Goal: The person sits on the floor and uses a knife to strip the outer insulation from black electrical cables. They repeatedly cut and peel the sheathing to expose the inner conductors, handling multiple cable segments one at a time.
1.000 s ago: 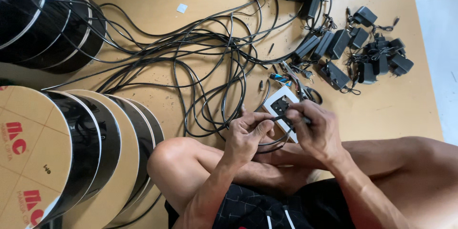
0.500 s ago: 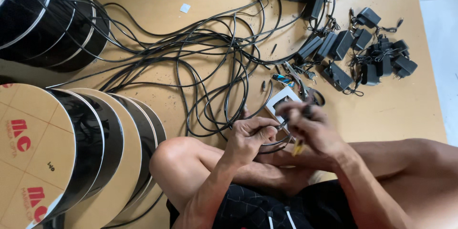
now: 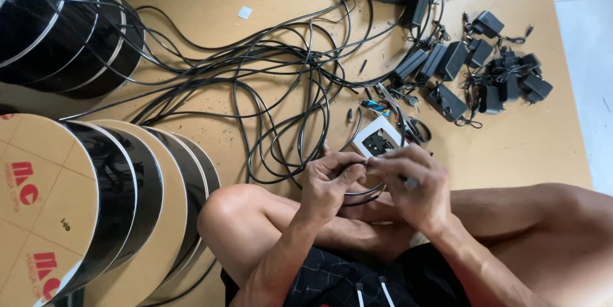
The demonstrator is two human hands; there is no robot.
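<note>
**Thin cable end pinched between two hands above a crowded floor**

The biggest things lie to the person's left: a row of cardboard-sided cable reels [image 3: 96, 217] standing on edge, wound with black cable, and a darker stack of reels [image 3: 57, 19] beyond them. Across the tan floor mat [image 3: 530, 147] sprawls a tangle of black cable [image 3: 274, 90] in loose loops, running toward the person's bent knee. Farther out sits a cluster of black power adapters [image 3: 472, 70], some lying side by side, others heaped with their leads crossed. Just beyond the hands lies a small white box [image 3: 377, 141] holding dark small parts.

The left hand [image 3: 329, 182] and right hand [image 3: 412, 185] meet over the lap. The left thumb and forefinger pinch a thin black cable end [image 3: 365, 165]; the right fingertips press together on the same short stretch, touching the left ones. Something small seems tucked under the right hand's fingers, but I cannot tell what it is.

The cable's short held piece runs roughly level from one hand to the other, its long axis left to right across the view; which way the tip itself points is hidden by the fingers. Below the hands the cable curves back in a loop [image 3: 364, 195].

Risks, as I judge them: the loop could snag on the knee or the tangle and tug the end out of the pinch; a slip could knock the white box and scatter its parts.
</note>
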